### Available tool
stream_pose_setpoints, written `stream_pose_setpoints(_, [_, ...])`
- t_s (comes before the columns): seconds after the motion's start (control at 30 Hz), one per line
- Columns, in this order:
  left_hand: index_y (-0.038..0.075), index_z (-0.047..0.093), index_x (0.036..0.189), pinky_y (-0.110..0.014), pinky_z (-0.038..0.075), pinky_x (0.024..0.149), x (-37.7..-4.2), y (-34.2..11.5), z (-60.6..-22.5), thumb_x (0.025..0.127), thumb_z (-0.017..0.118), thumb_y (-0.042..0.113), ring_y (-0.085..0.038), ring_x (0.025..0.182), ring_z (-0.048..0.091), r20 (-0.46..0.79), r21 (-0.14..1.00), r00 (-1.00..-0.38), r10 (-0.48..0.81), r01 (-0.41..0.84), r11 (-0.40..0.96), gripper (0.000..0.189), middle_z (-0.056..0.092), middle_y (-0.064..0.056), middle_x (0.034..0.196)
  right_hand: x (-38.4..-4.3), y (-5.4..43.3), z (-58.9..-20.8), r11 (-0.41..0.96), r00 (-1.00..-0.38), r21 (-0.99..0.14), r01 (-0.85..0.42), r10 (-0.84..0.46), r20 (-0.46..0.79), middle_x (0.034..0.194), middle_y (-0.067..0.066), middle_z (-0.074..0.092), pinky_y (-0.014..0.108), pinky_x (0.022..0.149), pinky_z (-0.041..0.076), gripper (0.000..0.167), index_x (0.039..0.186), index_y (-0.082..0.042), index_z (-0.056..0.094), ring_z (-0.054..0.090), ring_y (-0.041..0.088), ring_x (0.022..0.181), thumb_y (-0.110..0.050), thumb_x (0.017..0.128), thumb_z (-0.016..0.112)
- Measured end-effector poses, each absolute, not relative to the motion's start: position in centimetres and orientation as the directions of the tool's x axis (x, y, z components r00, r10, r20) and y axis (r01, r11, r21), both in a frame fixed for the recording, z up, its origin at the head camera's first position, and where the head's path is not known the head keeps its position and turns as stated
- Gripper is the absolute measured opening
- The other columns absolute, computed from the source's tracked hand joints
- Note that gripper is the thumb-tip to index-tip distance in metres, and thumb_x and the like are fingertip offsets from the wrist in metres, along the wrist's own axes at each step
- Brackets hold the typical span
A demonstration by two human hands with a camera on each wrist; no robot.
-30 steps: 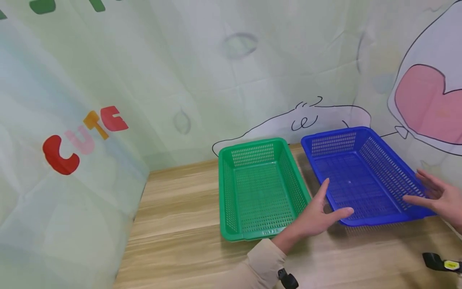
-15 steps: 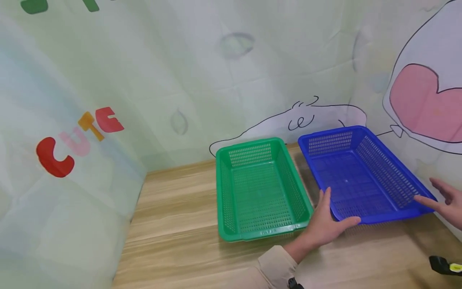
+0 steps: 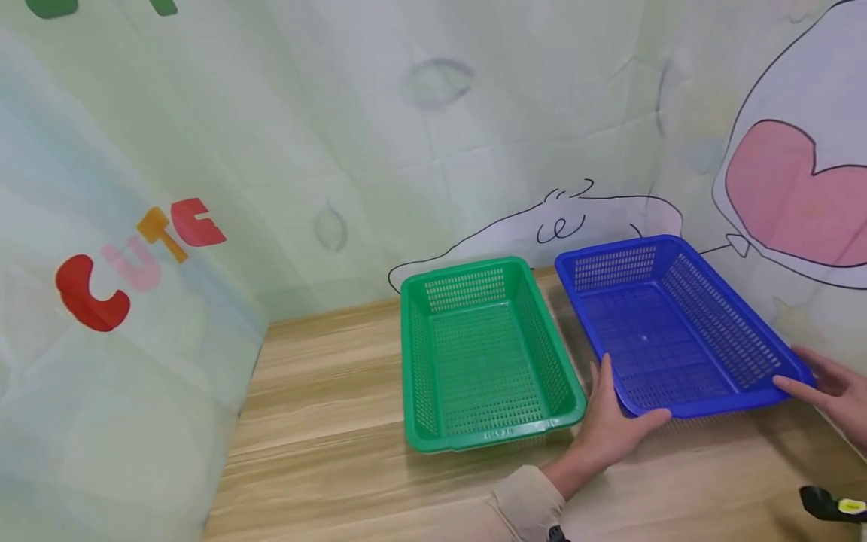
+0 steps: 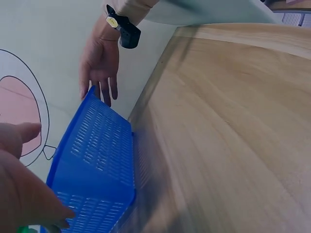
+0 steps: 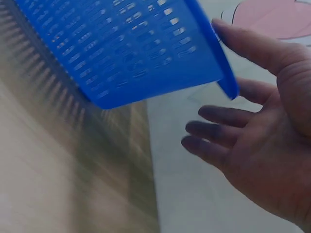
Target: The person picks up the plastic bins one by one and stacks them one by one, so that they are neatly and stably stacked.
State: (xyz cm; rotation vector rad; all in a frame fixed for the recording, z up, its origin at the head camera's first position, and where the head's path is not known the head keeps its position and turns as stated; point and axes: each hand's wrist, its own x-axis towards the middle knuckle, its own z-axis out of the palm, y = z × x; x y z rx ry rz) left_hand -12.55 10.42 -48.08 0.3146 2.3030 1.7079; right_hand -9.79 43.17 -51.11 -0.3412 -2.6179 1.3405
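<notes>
A blue plastic basket with perforated walls stands on the wooden table, nothing inside it. My left hand is at its near left corner, fingers extended along the left side and thumb by the front rim. At the near right corner is my right hand, its thumb over the rim. The right wrist view has this hand's fingers loosely spread outside and below the rim, not curled round the basket. Whether either hand presses on the rim is hard to tell. A green basket of similar shape sits left of the blue one.
Printed cloth hangs behind the table and along both sides. Wooden tabletop extends left of the green basket and in front of both baskets. A black strap with a yellow label is on the right wrist.
My left hand has moved slightly right and down to the blue basket's near left corner. The right hand has come to the near right corner. Both baskets stay in place as the view shifts slightly.
</notes>
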Motion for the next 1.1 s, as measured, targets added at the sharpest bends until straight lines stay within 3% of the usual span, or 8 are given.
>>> stream_pose_setpoints(0.1, [0.021,0.018,0.161,-0.042,0.029,0.115,-12.5,10.6,-48.6,0.082,0.081,0.042,-0.025,0.148,0.023,-0.067,0.968,-0.946,0.316,0.015,0.25,0.104,0.017,-0.006,0.165,-9.8,43.6,-51.9,0.54,-0.956,-0.831,0.135,0.29,0.034,0.158,0.034,0.011,-0.005,0.087,0.024,0.082,0.159,-0.001,0.003,0.04,0.012,0.14,-0.024,0.103,0.059])
stream_pose_setpoints(0.2, [0.02,0.017,0.161,-0.038,0.028,0.116,-12.4,10.7,-49.1,0.082,0.082,0.04,-0.02,0.147,0.024,-0.044,0.979,-0.946,0.321,0.023,0.202,0.105,0.02,-0.001,0.164,-9.8,43.9,-52.6,0.532,-0.958,-0.835,0.143,0.285,0.018,0.159,0.032,-0.002,-0.005,0.091,0.016,0.083,0.16,-0.013,-0.003,0.003,0.037,0.149,-0.026,0.103,0.057])
stream_pose_setpoints(0.4, [0.017,0.019,0.161,-0.031,0.027,0.116,-12.6,10.7,-49.9,0.083,0.082,0.028,-0.014,0.145,0.028,-0.02,0.992,-0.945,0.326,0.021,0.124,0.1,0.027,0.003,0.161,-9.8,44.0,-53.3,0.475,-0.97,-0.876,0.086,0.239,0.035,0.164,0.018,-0.001,0.0,0.097,0.024,0.081,0.161,-0.028,0.001,0.023,-0.006,0.137,-0.018,0.104,0.057])
stream_pose_setpoints(0.53, [0.016,0.018,0.161,-0.028,0.028,0.114,-12.7,10.7,-50.3,0.085,0.08,0.022,-0.014,0.144,0.029,-0.019,0.994,-0.939,0.343,0.02,0.11,0.099,0.027,0.002,0.161,-9.7,44.3,-53.7,0.236,-0.979,-0.971,-0.047,0.18,0.091,0.156,-0.01,0.032,0.002,0.089,0.038,0.078,0.162,-0.024,0.01,0.044,-0.019,0.112,-0.001,0.101,0.055])
stream_pose_setpoints(0.63, [0.015,0.016,0.161,-0.028,0.027,0.114,-12.8,10.7,-50.6,0.086,0.079,0.019,-0.016,0.144,0.028,0.003,0.993,-0.933,0.359,0.045,0.108,0.098,0.026,-0.001,0.162,-9.8,44.6,-53.8,0.017,-0.984,-0.99,-0.139,0.111,0.14,0.138,-0.018,0.044,0.003,0.083,0.043,0.077,0.162,-0.019,0.017,0.053,-0.016,0.104,0.011,0.099,0.05])
stream_pose_setpoints(0.77, [0.012,0.014,0.161,-0.03,0.024,0.116,-12.7,11.0,-50.6,0.09,0.073,0.019,-0.017,0.146,0.025,0.03,0.995,-0.936,0.35,0.06,0.074,0.092,0.024,-0.004,0.163,-10.1,44.7,-54.0,-0.077,-0.985,-0.982,-0.173,0.03,0.171,0.148,-0.011,0.036,0.007,0.087,0.045,0.074,0.162,-0.019,0.016,0.053,-0.013,0.109,0.013,0.1,0.043])
stream_pose_setpoints(0.97, [0.013,0.013,0.161,-0.027,0.029,0.113,-12.8,11.5,-50.9,0.094,0.068,0.012,-0.018,0.144,0.03,0.045,0.998,-0.954,0.298,0.03,-0.055,0.087,0.023,-0.005,0.163,-10.3,44.7,-54.0,-0.077,-0.99,-0.987,-0.14,0.002,0.141,0.158,-0.005,0.02,0.008,0.086,0.046,0.073,0.162,-0.022,0.015,0.051,-0.013,0.108,0.008,0.103,0.044])
stream_pose_setpoints(1.1, [0.011,0.011,0.162,-0.025,0.029,0.113,-13.2,11.7,-51.1,0.093,0.068,0.009,-0.018,0.145,0.027,0.046,0.997,-0.946,0.32,0.023,-0.076,0.089,0.019,-0.005,0.164,-10.2,44.8,-54.1,-0.123,-0.987,-0.979,-0.161,-0.006,0.163,0.152,-0.005,0.028,0.01,0.088,0.047,0.072,0.162,-0.02,0.015,0.052,-0.012,0.111,0.011,0.102,0.041])
